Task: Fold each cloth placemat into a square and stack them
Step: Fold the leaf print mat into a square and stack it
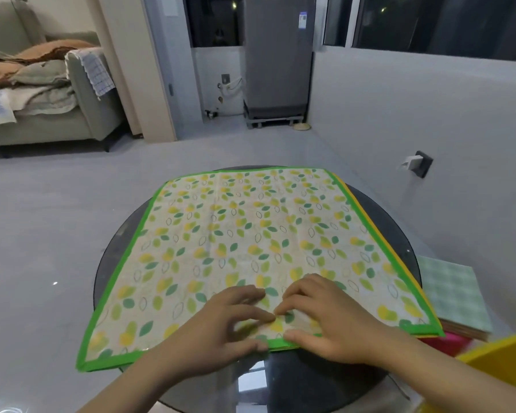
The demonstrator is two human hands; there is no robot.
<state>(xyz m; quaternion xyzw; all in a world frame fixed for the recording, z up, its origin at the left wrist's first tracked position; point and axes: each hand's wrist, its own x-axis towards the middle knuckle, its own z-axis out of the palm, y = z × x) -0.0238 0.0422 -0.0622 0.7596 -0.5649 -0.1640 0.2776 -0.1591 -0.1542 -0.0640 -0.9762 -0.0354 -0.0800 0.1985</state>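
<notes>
A leaf-print placemat with a green border [245,234] lies spread flat over a round dark glass table [116,248]. Under it, an orange-edged placemat [367,216] shows along the right side. Both my hands are at the middle of the near green edge, side by side. My left hand [221,326] pinches the cloth at that edge, thumb underneath and fingers curled on top. My right hand [331,317] pinches it the same way, thumb against the border.
A stack of folded cloths with a green checked one on top [456,293] sits at the right, beside the table. A yellow object [504,359] is at the lower right. A sofa [42,93] and a grey appliance [277,61] stand far back.
</notes>
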